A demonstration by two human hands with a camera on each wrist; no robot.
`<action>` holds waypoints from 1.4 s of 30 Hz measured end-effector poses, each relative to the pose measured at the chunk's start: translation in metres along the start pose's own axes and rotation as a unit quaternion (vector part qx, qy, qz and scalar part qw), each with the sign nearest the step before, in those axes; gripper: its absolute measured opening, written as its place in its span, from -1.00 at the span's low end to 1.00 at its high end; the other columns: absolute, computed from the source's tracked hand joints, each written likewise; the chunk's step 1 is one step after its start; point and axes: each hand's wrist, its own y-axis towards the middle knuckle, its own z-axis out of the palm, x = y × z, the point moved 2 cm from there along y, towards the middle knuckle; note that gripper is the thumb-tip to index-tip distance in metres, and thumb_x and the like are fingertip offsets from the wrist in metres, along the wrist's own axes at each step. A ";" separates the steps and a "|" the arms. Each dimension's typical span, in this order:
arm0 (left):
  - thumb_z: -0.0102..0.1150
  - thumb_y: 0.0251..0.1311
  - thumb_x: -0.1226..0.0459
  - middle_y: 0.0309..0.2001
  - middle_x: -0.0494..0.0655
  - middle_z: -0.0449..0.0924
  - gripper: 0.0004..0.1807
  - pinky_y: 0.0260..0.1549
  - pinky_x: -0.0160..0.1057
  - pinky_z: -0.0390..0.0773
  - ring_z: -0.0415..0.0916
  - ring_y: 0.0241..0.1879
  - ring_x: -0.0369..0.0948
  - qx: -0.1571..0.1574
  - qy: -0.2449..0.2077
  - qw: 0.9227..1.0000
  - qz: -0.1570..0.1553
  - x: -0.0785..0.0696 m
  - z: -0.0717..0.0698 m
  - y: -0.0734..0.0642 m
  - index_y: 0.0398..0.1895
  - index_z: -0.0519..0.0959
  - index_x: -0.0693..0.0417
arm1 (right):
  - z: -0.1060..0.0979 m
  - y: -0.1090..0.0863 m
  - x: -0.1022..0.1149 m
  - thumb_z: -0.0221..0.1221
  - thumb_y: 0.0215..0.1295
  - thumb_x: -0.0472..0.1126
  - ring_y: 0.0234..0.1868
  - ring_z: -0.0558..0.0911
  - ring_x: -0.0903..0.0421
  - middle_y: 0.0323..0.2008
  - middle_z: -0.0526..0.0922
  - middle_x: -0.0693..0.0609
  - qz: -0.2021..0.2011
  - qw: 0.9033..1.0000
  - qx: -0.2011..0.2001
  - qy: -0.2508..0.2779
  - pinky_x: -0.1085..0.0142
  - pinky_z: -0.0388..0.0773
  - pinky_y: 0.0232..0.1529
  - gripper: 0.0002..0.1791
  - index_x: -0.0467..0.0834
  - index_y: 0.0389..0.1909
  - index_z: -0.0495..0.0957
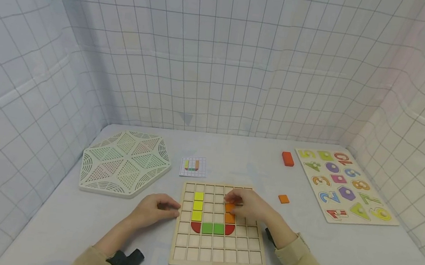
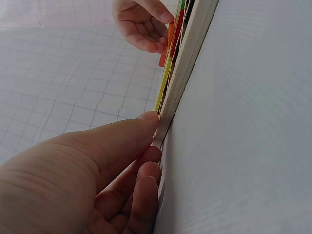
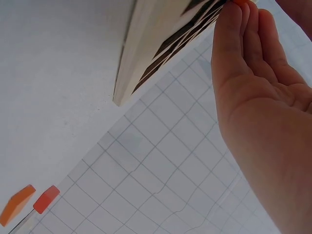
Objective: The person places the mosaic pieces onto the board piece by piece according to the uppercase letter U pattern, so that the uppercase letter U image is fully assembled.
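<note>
A wooden grid board [image 1: 205,255] lies on the table with coloured tiles in its cells. Yellow tiles [image 1: 197,206] form a column at the left, two green tiles [image 1: 213,228] sit between rounded red tiles [image 1: 230,229], and an orange tile [image 1: 230,218] lies at the right. Just above that one, my right hand [image 1: 253,206] pinches another orange tile [image 1: 229,207] at the board's surface, partly covered by the fingers. My left hand [image 1: 151,210] holds the board's left edge; in the left wrist view its thumb [image 2: 146,118] touches the edge, fingers curled below.
Behind the board lies a pattern card [image 1: 193,166]. A loose orange tile [image 1: 284,198] and a red block [image 1: 288,159] are to the right, near a number puzzle board [image 1: 331,200]. A white hexagonal board [image 1: 110,188] lies at the left.
</note>
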 end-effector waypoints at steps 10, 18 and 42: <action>0.38 -0.02 0.12 -0.39 -0.26 0.54 -0.80 -0.36 -0.29 0.37 0.39 -0.37 -0.22 -0.001 0.001 1.000 -0.001 0.000 0.000 0.000 -0.30 0.68 -0.08 | -0.002 -0.001 0.001 0.29 0.09 -0.42 -0.09 0.56 0.08 -0.13 0.59 0.01 -0.009 1.000 0.004 0.011 0.26 0.48 -0.03 -0.68 -0.22 -0.10 0.53; 0.38 -0.01 0.12 -0.37 -0.26 0.56 -0.80 -0.34 -0.27 0.38 0.40 -0.36 -0.22 -0.002 0.003 1.000 -0.001 -0.001 0.000 0.000 -0.30 0.68 -0.08 | -0.002 -0.001 0.001 0.30 0.07 -0.42 -0.11 0.57 0.08 -0.15 0.59 0.00 -0.006 1.000 -0.005 0.011 0.26 0.49 -0.05 -0.67 -0.23 -0.11 0.54; 0.37 -0.01 0.11 -0.38 -0.26 0.55 -0.80 -0.33 -0.27 0.37 0.39 -0.36 -0.23 0.000 0.003 1.000 -0.007 0.000 0.001 0.001 -0.29 0.68 -0.09 | -0.003 -0.002 0.001 0.34 0.05 -0.34 -0.17 0.57 0.12 -0.19 0.59 0.03 0.003 1.000 -0.016 0.022 0.31 0.50 -0.12 -0.67 -0.22 -0.11 0.56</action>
